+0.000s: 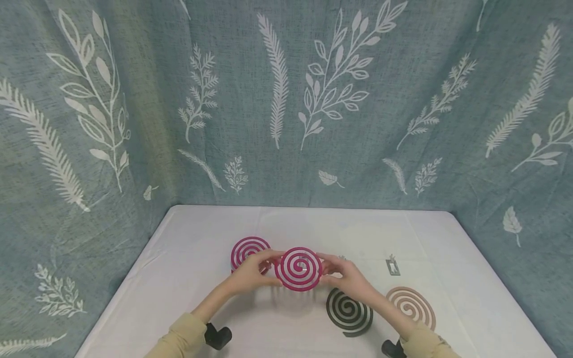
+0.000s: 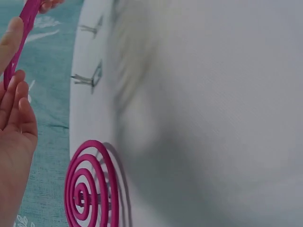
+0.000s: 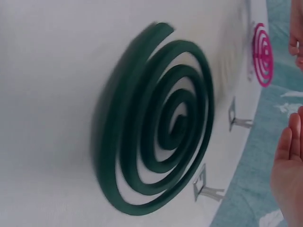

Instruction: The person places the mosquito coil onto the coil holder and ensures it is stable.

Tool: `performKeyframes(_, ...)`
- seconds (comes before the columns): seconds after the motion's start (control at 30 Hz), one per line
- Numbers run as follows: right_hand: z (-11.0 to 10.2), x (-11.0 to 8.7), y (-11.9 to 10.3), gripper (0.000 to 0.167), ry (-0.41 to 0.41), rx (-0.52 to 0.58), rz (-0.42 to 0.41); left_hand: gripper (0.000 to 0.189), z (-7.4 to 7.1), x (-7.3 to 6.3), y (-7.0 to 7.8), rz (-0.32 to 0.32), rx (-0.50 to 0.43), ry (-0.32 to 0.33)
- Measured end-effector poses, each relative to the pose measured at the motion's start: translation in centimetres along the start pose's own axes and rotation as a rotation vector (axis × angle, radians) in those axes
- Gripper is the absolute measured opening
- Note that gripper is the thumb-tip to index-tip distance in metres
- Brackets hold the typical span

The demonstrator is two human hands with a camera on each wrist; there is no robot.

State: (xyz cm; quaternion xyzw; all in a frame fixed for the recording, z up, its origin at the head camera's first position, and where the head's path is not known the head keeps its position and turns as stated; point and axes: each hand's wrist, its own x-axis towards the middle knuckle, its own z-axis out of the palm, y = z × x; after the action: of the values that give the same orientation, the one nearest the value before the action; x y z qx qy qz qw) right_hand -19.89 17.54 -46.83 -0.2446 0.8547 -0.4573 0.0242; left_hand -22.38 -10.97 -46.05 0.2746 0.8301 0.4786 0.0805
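Pinching its opposite edges, 2 hands [image 1: 252,271] [image 1: 349,279] hold the magenta spiral [image 1: 298,267] between them.

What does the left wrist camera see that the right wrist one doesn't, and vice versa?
Only the left wrist view shows the held pink coil.

Only the right wrist view shows the green coil.

Both show a second pink coil, metal stands, the left hand, right hand, table and curtain.

Blue-green cloth backdrop [image 1: 286,179], pale leaf-sprig print [image 1: 278,79], hanging on three sides, white tabletop [image 1: 188,238], rounded far corners [image 1: 445,217], soft shadows [image 2: 170,184].
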Motion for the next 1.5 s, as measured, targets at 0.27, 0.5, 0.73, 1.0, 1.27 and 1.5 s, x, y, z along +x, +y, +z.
performKeyframes(0.27, -0.6, 0.3, -1.3, 0.056, 0.031, 0.259, 0.066, 0.066, -0.6, 0.4, 1.1, -0.022, -0.151, 0.047)
performKeyframes(0.5, -1.2, 1.0, -2.7, 0.056, 0.078, 0.409, 0.107, 0.065, -0.9, 0.9, 2.6, -0.016, -0.214, 0.135)
performKeyframes(0.73, -1.4, 1.5, -3.5, 0.055, 0.132, 0.488, 0.171, 0.059, -0.5, 1.3, 3.2, -0.051, -0.202, 0.277)
performKeyframes(1.0, -1.5, 1.8, -3.8, 0.057, 0.158, 0.515, 0.149, 0.053, 0.0, 1.6, 3.3, -0.039, -0.232, 0.394)
performKeyframes(1.27, -1.2, 2.3, -4.1, 0.052, 0.25, 0.548, 0.146, 0.054, 0.2, 2.0, 3.3, 0.016, -0.289, 0.444)
performKeyframes(1.5, -0.8, 2.7, -3.5, 0.047, 0.335, 0.54, 0.161, 0.056, 1.1, 2.6, 3.0, 0.039, -0.309, 0.476)
